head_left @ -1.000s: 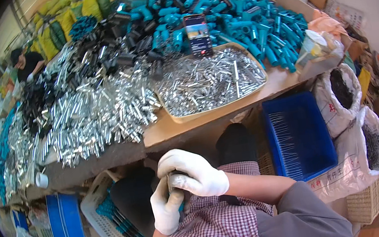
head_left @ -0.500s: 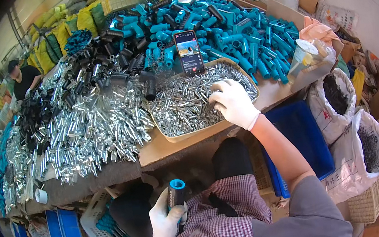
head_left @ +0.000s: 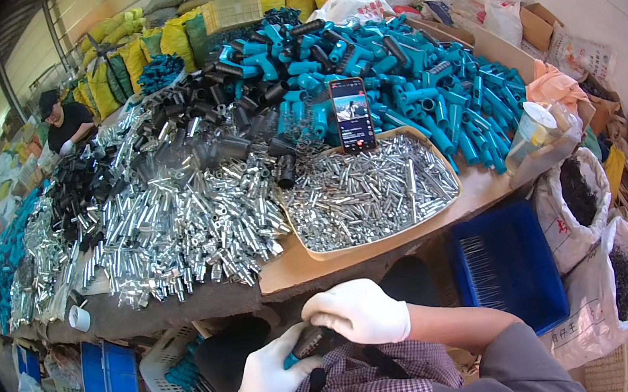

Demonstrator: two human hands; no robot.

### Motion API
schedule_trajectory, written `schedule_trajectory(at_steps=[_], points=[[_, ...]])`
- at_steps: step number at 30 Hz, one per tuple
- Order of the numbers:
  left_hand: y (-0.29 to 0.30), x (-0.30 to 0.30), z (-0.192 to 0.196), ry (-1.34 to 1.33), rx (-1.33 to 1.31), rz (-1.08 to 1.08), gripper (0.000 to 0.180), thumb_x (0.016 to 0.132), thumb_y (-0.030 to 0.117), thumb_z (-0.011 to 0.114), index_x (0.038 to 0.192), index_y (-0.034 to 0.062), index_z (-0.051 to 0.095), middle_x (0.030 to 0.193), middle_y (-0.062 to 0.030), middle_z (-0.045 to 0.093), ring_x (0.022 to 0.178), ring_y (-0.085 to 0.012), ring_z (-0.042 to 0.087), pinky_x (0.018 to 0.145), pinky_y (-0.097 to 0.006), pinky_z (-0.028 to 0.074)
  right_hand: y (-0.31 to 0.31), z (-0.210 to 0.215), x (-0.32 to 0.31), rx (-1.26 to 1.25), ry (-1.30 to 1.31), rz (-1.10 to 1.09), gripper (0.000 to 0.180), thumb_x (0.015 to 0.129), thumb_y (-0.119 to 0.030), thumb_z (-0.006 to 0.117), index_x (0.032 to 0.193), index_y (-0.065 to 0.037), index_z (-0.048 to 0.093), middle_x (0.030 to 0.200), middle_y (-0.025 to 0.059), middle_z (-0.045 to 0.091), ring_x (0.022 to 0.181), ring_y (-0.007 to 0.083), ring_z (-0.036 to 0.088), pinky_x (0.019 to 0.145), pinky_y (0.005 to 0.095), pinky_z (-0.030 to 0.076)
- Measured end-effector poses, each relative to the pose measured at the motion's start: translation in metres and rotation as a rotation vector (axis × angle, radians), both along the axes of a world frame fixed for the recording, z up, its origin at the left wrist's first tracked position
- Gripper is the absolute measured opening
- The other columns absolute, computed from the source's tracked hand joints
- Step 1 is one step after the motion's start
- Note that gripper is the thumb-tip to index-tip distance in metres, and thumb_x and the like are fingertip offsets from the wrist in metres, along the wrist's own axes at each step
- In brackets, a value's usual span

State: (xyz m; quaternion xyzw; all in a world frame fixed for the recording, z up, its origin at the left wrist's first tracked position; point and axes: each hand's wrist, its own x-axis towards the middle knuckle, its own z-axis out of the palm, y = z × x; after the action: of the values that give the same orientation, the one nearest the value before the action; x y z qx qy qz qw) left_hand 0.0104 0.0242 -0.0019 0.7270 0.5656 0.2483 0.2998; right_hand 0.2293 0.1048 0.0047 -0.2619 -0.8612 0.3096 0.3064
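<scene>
My left hand (head_left: 270, 377) in a white glove grips a blue tube piece (head_left: 293, 357) with a dark end, low over my lap. Over the top end of that piece my right hand (head_left: 360, 312), also gloved, is closed. Both hands meet just below the front edge of the workbench (head_left: 285, 273). On the bench ahead lies a shallow cardboard tray (head_left: 314, 253) heaped with small silver metal sleeves (head_left: 366, 192). A smartphone (head_left: 352, 114) leans upright at the tray's far edge, its screen lit.
Piles of silver tubes (head_left: 172, 225), black fittings (head_left: 212, 114) and blue tubes (head_left: 428, 90) cover the bench. A blue crate (head_left: 507, 264) and white sacks (head_left: 583, 204) stand at my right, a white basket (head_left: 175, 379) at lower left. Another person (head_left: 63, 120) works far left.
My right hand reached up into the tray of silver sleeves, then came back down to the blue piece that my left hand kept holding over my lap.
</scene>
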Motion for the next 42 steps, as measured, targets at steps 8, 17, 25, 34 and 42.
schedule_trajectory(at_steps=[8,17,25,34,42], points=[[-0.006,-0.008,-0.021,-0.358,0.015,0.285,0.081,0.073,0.056,0.081,0.126,-0.0012,0.062,0.092,-0.0155,0.070,0.081,-0.0179,0.068,0.078,-0.031,0.053,0.092,0.037,0.025,-0.052,0.016,0.135,0.044,0.102,-0.037,0.050,0.133,-0.007,0.058,0.107,0.0137,0.069,0.096,0.0279,0.067,0.088,0.0393,0.052],[-0.002,-0.014,-0.025,-0.584,-0.170,0.389,0.065,0.074,0.026,0.077,0.128,-0.0056,0.058,0.071,-0.0052,0.062,0.055,-0.0084,0.057,0.052,-0.024,0.047,0.326,0.047,0.244,0.210,-0.467,-1.425,0.038,0.094,-0.040,0.057,0.122,-0.017,0.067,0.120,0.0155,0.068,0.112,0.0371,0.064,0.096,0.0491,0.051],[0.005,0.006,-0.027,-0.393,-0.068,0.312,0.057,0.082,0.015,0.068,0.137,0.0025,0.057,0.082,-0.0055,0.067,0.060,-0.0107,0.056,0.058,-0.027,0.048,0.386,0.043,0.261,-0.174,-0.542,-1.210,0.068,0.094,-0.063,0.048,0.146,-0.019,0.051,0.147,0.0126,0.053,0.135,0.0324,0.050,0.113,0.0401,0.038],[0.028,0.033,-0.012,-0.199,-0.116,0.195,0.067,0.070,0.030,0.078,0.126,-0.0023,0.061,0.089,-0.0142,0.070,0.080,-0.0196,0.069,0.078,-0.032,0.054,0.366,0.032,0.256,-0.056,-0.229,-1.022,0.048,0.073,-0.029,0.082,0.108,0.000,0.068,0.112,0.0202,0.070,0.107,0.0329,0.066,0.096,0.0375,0.050],[0.011,0.036,-0.006,-0.228,-0.062,0.132,0.084,0.070,0.057,0.081,0.126,-0.0016,0.061,0.094,-0.0166,0.071,0.085,-0.0234,0.070,0.081,-0.033,0.053,0.366,0.037,0.232,-0.054,-0.474,-1.069,0.075,0.062,-0.038,0.081,0.123,0.002,0.066,0.122,0.0235,0.067,0.114,0.0342,0.065,0.098,0.0384,0.051]])
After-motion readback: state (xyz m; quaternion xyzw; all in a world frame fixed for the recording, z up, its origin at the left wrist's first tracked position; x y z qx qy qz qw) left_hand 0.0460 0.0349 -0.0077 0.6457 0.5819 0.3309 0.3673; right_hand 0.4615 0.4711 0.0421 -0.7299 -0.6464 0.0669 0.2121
